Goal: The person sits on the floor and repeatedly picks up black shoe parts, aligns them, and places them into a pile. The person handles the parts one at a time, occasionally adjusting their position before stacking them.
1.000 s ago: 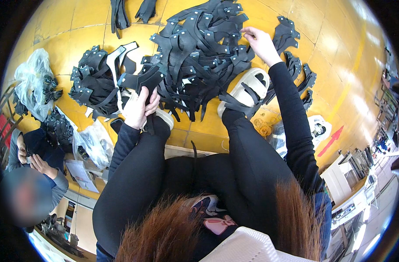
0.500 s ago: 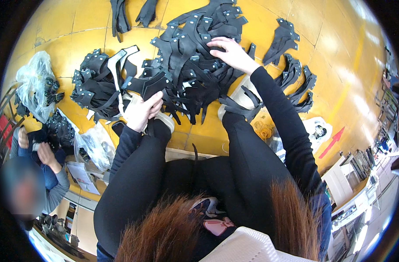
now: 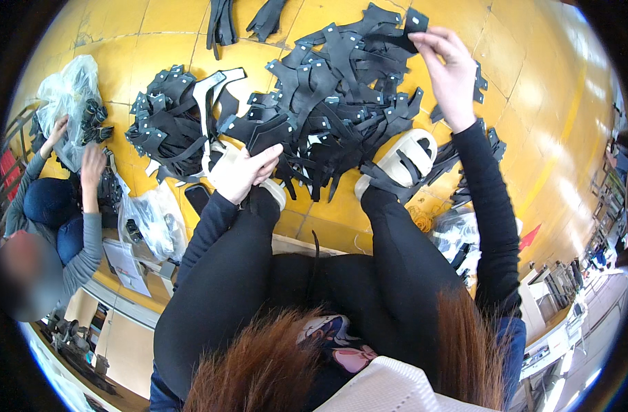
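Note:
My right hand (image 3: 451,75) is raised at the far right end of a loose heap of black strap pieces (image 3: 341,79). Its thumb and fingers pinch the end of one black strap piece (image 3: 415,25), which bears a small pale label. Nearer me and to the left, my left hand (image 3: 245,173) is closed on a small stack of similar black strap pieces (image 3: 271,132), fanned at their labelled ends. The stack's lower part is hidden by the hand and my left foot's sandal.
Left of the heap lies another black pile (image 3: 166,130) with a white forked piece (image 3: 207,96). A phone (image 3: 197,198) and clear plastic bags (image 3: 156,223) are nearby. A co-worker (image 3: 70,226) sits at the left. My cream sandal (image 3: 394,165) stands at the heap's near edge.
My right hand has gone from the middle of the heap to its far right, now pinching a strap piece. The left hand keeps its stack. The co-worker's hands have moved up and apart.

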